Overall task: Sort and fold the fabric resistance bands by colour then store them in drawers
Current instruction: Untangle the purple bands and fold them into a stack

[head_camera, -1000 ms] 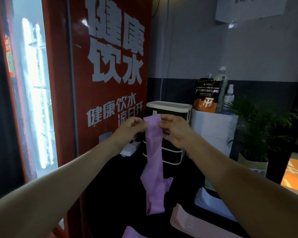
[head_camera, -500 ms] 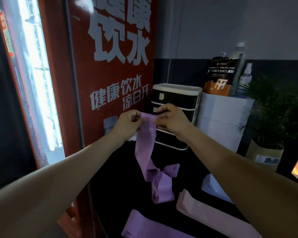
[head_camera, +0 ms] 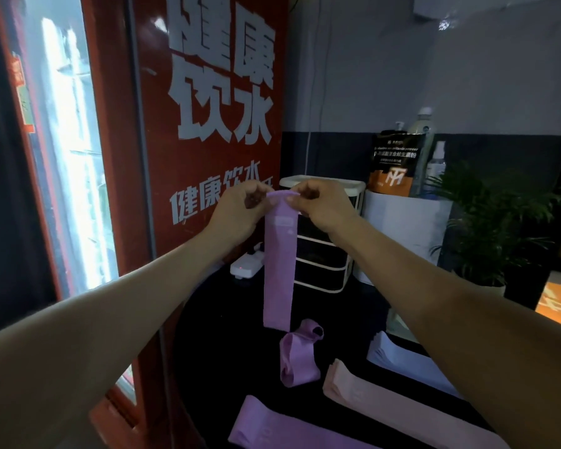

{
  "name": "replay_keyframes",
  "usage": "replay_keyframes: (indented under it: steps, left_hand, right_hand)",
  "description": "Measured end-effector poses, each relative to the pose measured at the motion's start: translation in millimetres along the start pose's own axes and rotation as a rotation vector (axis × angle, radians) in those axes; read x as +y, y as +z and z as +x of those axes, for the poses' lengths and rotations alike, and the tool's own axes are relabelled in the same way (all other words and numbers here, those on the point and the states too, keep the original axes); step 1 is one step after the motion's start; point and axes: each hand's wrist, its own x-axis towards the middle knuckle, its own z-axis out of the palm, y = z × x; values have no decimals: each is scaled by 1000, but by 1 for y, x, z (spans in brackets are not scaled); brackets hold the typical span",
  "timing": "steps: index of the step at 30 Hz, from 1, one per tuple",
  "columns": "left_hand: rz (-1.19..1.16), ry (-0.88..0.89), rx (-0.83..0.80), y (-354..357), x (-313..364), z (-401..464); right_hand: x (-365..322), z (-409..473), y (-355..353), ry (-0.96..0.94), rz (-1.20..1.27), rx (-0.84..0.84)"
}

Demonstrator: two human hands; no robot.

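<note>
A purple fabric band (head_camera: 280,260) hangs straight down above the dark table (head_camera: 214,345). My left hand (head_camera: 238,210) pinches its top left corner and my right hand (head_camera: 321,207) pinches the top right corner. Under its lower end a second purple band (head_camera: 297,359) lies crumpled. A flat purple band (head_camera: 282,427) lies at the near edge, a pink stack (head_camera: 386,400) to its right, and a pale lilac stack (head_camera: 399,361) behind that. The black-and-white drawer unit (head_camera: 321,264) stands behind the hanging band with its drawers shut.
A red vending machine (head_camera: 208,124) walls off the left side. A white power strip (head_camera: 245,265) lies beside the drawer unit. To the right a white box (head_camera: 405,228) carries a dark pouch (head_camera: 394,163) and bottles (head_camera: 423,147), with a potted plant (head_camera: 493,228) further right.
Both hands have lifted the held band, which now hangs straight and clear of the crumpled band that lay tangled at its lower end. The camera view has tilted up again.
</note>
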Motion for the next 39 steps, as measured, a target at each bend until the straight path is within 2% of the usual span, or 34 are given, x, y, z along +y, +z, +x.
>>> replay_keyframes:
  steps: [6, 10, 13, 19, 24, 27, 31, 35, 39]
  left_hand:
    - [27, 89, -26, 0, 32, -5]
    - [-71, -38, -66, 3, 44, -13]
    - [-307, -178, -205, 9, 57, -24]
    - [-450, -233, -376, 37, 72, -60]
    - [-365, -282, -567, 57, 66, -92]
    - [-179, -257, -731, 62, 51, -114]
    - [50, -338, -874, 53, 29, -137]
    - [121, -498, -804, 37, 7, -148]
    - [-149, -811, -600, 26, -12, -164]
  right_hand:
    - [-23, -12, -18, -110, -134, 13]
    - [-35, -24, -25, -118, -225, 23]
    - [-42, -34, -32, -86, -198, 64]
    - [-33, -63, -66, 130, -35, 293]
    - [-10, -110, -99, 379, 222, 540]
    - [8, -140, -113, 493, 290, 644]
    - [34, -181, -116, 614, 329, 711]
    - [56, -214, -111, 682, 362, 791]
    - [72, -237, -104, 760, 408, 815]
